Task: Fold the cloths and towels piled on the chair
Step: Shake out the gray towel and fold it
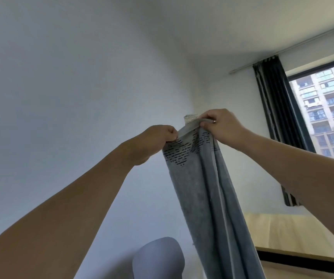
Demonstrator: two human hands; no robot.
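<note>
The towel (206,188) hangs in the air in front of the person, held up by its top edge at about the centre of the view. It is blue-grey, with rows of dark dashes near the top and a white label (191,118) standing up from the hem.

**Hand state.** The left hand (158,137) is clenched, pinching the top edge at the towel's 10 o'clock corner. The right hand (220,123) pinches the same edge at 1 o'clock, fingers curled over the hem. The two hands are near each other, so the cloth falls in long vertical folds rather than spread flat.

**Handling.** The towel looks soft, limp and light; it drapes freely and holds no shape of its own. It is not fragile. The weave appears to give enough grip that a pinch holds it. Best hold is judged to be the two top corners, on the stitched hem, spread well apart to open the cloth before folding.

**Surroundings.**
- A rounded grey shape (158,258), possibly the chair back, sits at 6 o'clock, just left of the hanging cloth.
- A pale wooden surface (295,234) with a dark edge lies at 4 o'clock; what it is cannot be told.
- A dark curtain (272,93) and window (327,109) stand at 2 o'clock.
- A white wall (71,77) fills the left side.

Nothing blocks the space between the hands. The lower end of the towel runs out of view, so whether it touches anything cannot be told.
</note>
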